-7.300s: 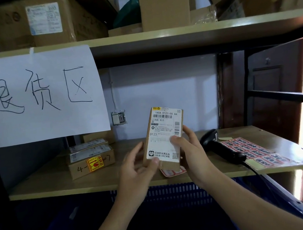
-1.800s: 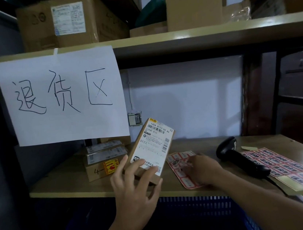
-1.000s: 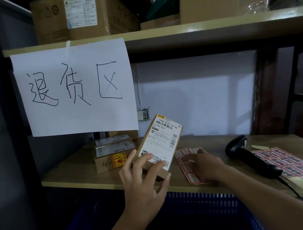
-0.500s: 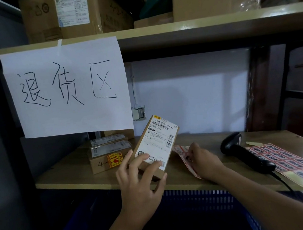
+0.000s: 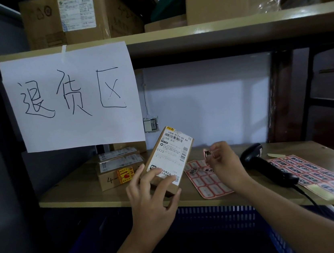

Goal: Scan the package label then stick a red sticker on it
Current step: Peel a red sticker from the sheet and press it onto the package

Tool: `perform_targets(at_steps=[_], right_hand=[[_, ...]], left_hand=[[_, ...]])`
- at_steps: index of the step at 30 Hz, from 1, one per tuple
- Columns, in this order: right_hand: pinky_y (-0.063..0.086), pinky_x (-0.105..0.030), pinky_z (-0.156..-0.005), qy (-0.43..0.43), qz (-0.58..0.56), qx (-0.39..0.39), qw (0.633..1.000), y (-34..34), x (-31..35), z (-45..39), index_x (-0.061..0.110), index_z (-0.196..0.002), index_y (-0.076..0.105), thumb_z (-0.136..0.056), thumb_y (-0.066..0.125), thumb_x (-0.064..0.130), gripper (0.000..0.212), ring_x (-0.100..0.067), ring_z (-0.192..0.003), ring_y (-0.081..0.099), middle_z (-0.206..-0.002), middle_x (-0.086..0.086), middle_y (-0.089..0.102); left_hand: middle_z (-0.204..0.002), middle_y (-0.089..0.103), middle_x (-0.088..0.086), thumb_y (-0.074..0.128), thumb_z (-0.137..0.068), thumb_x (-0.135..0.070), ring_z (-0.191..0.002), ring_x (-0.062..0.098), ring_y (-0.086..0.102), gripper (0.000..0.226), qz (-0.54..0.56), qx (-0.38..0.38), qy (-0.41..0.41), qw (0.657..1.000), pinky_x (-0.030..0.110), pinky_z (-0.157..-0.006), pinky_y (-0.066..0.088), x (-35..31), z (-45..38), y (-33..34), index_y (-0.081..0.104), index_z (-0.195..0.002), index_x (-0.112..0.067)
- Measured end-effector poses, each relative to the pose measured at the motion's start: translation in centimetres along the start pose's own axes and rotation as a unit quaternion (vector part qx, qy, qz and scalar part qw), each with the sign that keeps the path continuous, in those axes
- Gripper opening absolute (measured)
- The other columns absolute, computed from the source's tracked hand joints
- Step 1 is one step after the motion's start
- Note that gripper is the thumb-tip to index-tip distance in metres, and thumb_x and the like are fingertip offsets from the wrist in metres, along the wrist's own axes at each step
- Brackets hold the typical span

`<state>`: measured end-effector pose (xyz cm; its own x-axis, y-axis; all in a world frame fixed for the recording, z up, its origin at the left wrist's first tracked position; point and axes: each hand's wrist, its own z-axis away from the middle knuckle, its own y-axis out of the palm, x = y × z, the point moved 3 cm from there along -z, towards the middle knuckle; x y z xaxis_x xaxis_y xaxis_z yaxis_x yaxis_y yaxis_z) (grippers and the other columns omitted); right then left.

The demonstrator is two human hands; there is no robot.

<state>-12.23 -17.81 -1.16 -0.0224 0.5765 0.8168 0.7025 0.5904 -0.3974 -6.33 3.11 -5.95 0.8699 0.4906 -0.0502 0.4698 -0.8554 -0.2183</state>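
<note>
A stack of small brown cardboard boxes (image 5: 118, 168) sits at the left of the wooden shelf (image 5: 81, 191). The left hand (image 5: 153, 199) grips a flat brown cardboard package (image 5: 169, 159) tilted above the shelf edge, its white barcode label (image 5: 171, 156) facing up, thumb and fingers pressed on its lower end. The right hand (image 5: 224, 161) pinches a small red sticker (image 5: 208, 154) just beside the package, above a partly used red sticker sheet (image 5: 207, 179). A black handheld scanner (image 5: 265, 164) lies further right.
</note>
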Motion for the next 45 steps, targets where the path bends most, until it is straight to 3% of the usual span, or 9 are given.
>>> perform_targets(at_steps=[7, 10, 13, 21, 26, 34, 38, 42, 45], right_hand=[[0.05, -0.022, -0.068, -0.016, -0.18, 0.016, 0.983, -2.0, 6.5, 3.9, 0.021, -0.096, 0.072, -0.094, 0.06, 0.021, 0.012, -0.006, -0.076, 0.064, -0.084, 0.008, 0.073], [0.057, -0.027, -0.069, -0.003, -0.234, 0.049, 0.971, -1.8, 8.0, 5.2, 0.021, -0.1, 0.072, -0.094, 0.061, 0.019, 0.013, -0.01, -0.074, 0.069, -0.086, 0.003, 0.076], [0.055, -0.019, -0.059, 0.006, -0.263, 0.041, 0.964, -2.1, 8.9, 5.8, 0.015, -0.089, 0.069, -0.091, 0.065, 0.014, 0.004, -0.007, -0.066, 0.069, -0.083, -0.006, 0.074], [0.053, -0.017, -0.058, -0.014, -0.229, 0.004, 0.973, -3.4, 9.1, 6.5, 0.014, -0.081, 0.071, -0.088, 0.069, 0.013, 0.007, -0.007, -0.07, 0.07, -0.086, -0.007, 0.076], [0.051, -0.014, -0.059, -0.043, -0.184, -0.033, 0.981, -3.7, 9.0, 6.8, 0.018, -0.078, 0.069, -0.087, 0.071, 0.014, 0.01, -0.007, -0.071, 0.065, -0.085, -0.01, 0.074], [0.046, -0.012, -0.055, -0.065, -0.149, -0.047, 0.985, -3.6, 9.1, 7.2, 0.024, -0.078, 0.065, -0.087, 0.071, 0.015, 0.014, 0.002, -0.063, 0.059, -0.075, 0.006, 0.067], [0.046, -0.014, -0.06, -0.07, -0.12, -0.074, 0.988, -3.3, 9.2, 7.8, 0.027, -0.099, 0.06, -0.087, 0.071, 0.021, 0.018, -0.003, -0.073, 0.055, -0.093, 0.002, 0.06], [0.057, -0.028, -0.082, -0.02, -0.156, -0.082, 0.984, -3.1, 8.9, 8.4, 0.029, -0.137, 0.032, -0.083, 0.075, 0.028, 0.069, -0.016, -0.113, 0.053, -0.132, 0.002, 0.039], [0.061, -0.032, -0.078, 0.022, -0.309, 0.011, 0.951, -2.6, 8.8, 8.7, 0.032, -0.146, 0.018, -0.083, 0.076, 0.021, 0.087, -0.015, -0.098, 0.071, -0.123, 0.001, 0.065]], left_hand=[[-0.124, 0.045, 0.003, 0.067, -0.079, -0.04, -0.129, 0.032, 0.035, 0.034, -0.004, -0.013, 0.028, 1.0, 0.045, -0.101, 0.035, -1.5, -0.8, -0.2, 0.056, -0.108, -0.028], [-0.122, 0.044, 0.004, 0.069, -0.08, -0.04, -0.127, 0.032, 0.037, 0.033, -0.002, -0.037, 0.051, 0.998, 0.046, -0.101, 0.038, -2.9, -1.4, -0.5, 0.056, -0.108, -0.028], [-0.12, 0.043, 0.005, 0.076, -0.076, -0.035, -0.126, 0.033, 0.037, 0.037, -0.002, -0.063, 0.072, 0.995, 0.049, -0.097, 0.042, -4.1, -1.9, -0.8, 0.057, -0.107, -0.027], [-0.113, 0.04, 0.007, 0.08, -0.073, -0.029, -0.121, 0.034, 0.038, 0.042, -0.012, -0.089, 0.116, 0.989, 0.049, -0.089, 0.049, -6.2, -2.2, -1.4, 0.056, -0.108, -0.024], [-0.111, 0.041, 0.007, 0.073, -0.08, -0.027, -0.12, 0.036, 0.039, 0.031, 0.005, -0.1, 0.121, 0.988, 0.05, -0.089, 0.049, -7.1, -2.2, -1.5, 0.056, -0.106, -0.023], [-0.109, 0.041, 0.006, 0.074, -0.078, -0.027, -0.121, 0.036, 0.038, 0.03, 0.019, -0.11, 0.118, 0.987, 0.051, -0.086, 0.049, -7.4, -2.3, -1.6, 0.057, -0.103, -0.024], [-0.106, 0.04, 0.005, 0.08, -0.071, -0.022, -0.118, 0.036, 0.039, 0.038, 0.028, -0.122, 0.109, 0.986, 0.051, -0.086, 0.051, -7.5, -2.2, -1.6, 0.058, -0.102, -0.023], [-0.105, 0.039, 0.006, 0.084, -0.068, -0.02, -0.113, 0.031, 0.041, 0.041, 0.058, -0.147, 0.093, 0.983, 0.045, -0.098, 0.047, -7.6, -2.0, -1.8, 0.058, -0.1, -0.021], [-0.105, 0.037, 0.007, 0.086, -0.067, -0.018, -0.115, 0.022, 0.039, 0.046, 0.08, -0.165, 0.092, 0.979, 0.04, -0.102, 0.045, -8.1, -2.2, -2.1, 0.056, -0.101, -0.017]])
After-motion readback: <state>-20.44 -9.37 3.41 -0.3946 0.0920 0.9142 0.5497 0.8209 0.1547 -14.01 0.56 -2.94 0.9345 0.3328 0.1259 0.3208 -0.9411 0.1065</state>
